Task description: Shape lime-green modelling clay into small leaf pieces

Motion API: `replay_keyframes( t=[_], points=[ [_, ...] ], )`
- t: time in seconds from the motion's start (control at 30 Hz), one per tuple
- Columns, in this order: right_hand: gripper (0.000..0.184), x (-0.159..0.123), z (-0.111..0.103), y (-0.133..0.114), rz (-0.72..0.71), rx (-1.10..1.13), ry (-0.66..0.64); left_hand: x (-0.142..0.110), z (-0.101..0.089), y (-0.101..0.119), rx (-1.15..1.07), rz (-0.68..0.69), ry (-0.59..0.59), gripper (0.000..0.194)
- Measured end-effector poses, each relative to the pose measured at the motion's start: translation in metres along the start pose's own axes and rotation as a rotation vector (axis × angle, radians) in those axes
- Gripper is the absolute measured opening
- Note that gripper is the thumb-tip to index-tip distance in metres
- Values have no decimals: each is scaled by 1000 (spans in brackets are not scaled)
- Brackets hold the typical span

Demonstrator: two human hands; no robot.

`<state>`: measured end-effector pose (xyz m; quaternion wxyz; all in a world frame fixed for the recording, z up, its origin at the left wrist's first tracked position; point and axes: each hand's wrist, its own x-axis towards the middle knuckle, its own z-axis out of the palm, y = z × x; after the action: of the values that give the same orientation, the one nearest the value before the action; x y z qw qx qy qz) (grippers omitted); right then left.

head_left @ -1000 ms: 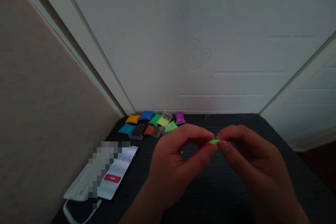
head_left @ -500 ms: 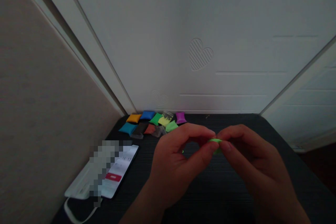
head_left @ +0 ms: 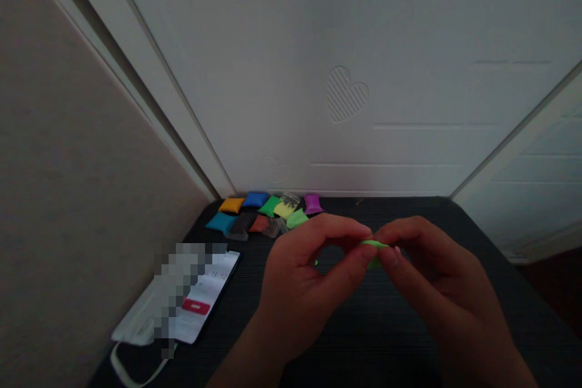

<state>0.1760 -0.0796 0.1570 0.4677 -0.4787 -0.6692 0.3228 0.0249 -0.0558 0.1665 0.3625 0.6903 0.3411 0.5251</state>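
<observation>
My left hand (head_left: 304,279) and my right hand (head_left: 431,282) meet above a dark table (head_left: 364,339). Between their fingertips they pinch a small piece of bright green clay (head_left: 373,245). Both thumbs and forefingers press on it from either side, and most of the piece is hidden by the fingers. A tiny green speck (head_left: 315,263) shows under my left palm.
Several small coloured clay packets (head_left: 266,213) lie in a cluster at the table's far left by the white wall. A phone with a lit screen (head_left: 202,303) rests on a white object with a cable at the near left. A beige panel borders the left.
The fingers have shifted slightly on the green piece; my right thumb sits a little lower. Both hands stay in the same place.
</observation>
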Motion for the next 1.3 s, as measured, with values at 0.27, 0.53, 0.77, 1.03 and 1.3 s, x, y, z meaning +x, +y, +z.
replay_keyframes(
  t=[0.27,0.53,0.77,1.03,1.3],
  points=[
    [9,2,-5,-1,-14,-34,-33,-2,0,2,9,3,2,19],
    [10,3,-6,-4,-8,-16,-50,-1,0,1,11,3,-1,17],
    [9,3,-5,-5,14,-12,-42,-2,0,2,10,4,6,16],
    [9,4,-5,-7,30,5,-59,-1,0,2,30,28,10,18],
    [9,5,0,-4,42,123,-3,0,-1,2,36,37,28,15]
  ],
)
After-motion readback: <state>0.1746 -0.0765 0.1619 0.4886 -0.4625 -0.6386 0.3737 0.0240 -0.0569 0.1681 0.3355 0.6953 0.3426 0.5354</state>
